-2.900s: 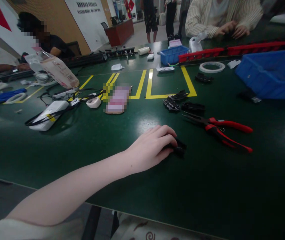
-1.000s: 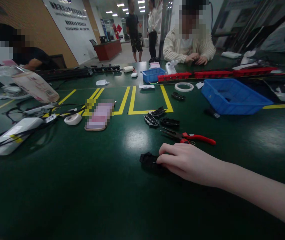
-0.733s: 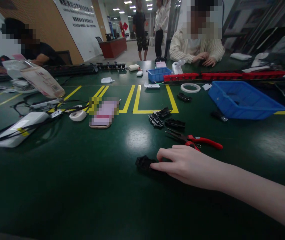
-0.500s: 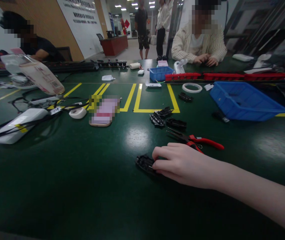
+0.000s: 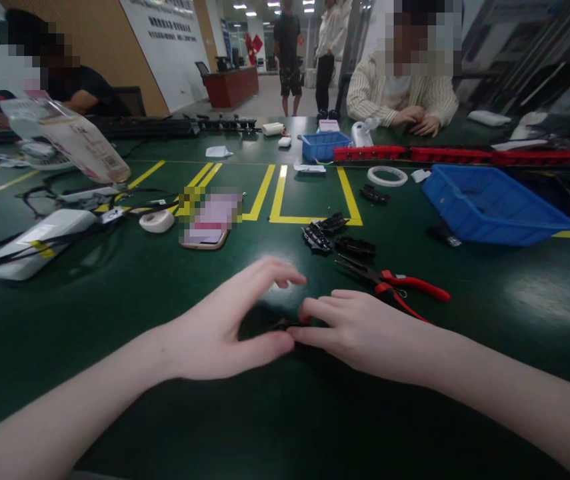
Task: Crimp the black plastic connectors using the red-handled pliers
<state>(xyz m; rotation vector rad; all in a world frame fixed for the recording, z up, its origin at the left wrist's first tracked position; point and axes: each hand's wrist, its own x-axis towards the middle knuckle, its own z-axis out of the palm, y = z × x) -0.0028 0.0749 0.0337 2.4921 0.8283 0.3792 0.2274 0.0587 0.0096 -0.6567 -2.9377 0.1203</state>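
The left hand [image 5: 219, 333] is curving an open grip around the black part [image 5: 283, 325] on the surface [image 5: 89, 300]. The right hand [image 5: 365, 330] is touching it, though whether its grip is closed cannot be told. The hands are hiding the part's long axis.

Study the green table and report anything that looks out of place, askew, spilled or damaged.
Nothing looks spilled or broken. Only mild disorder: black parts lie loose by the yellow line, outside the blue bin, and the red-handled pliers lie with handles splayed open beside the right hand.
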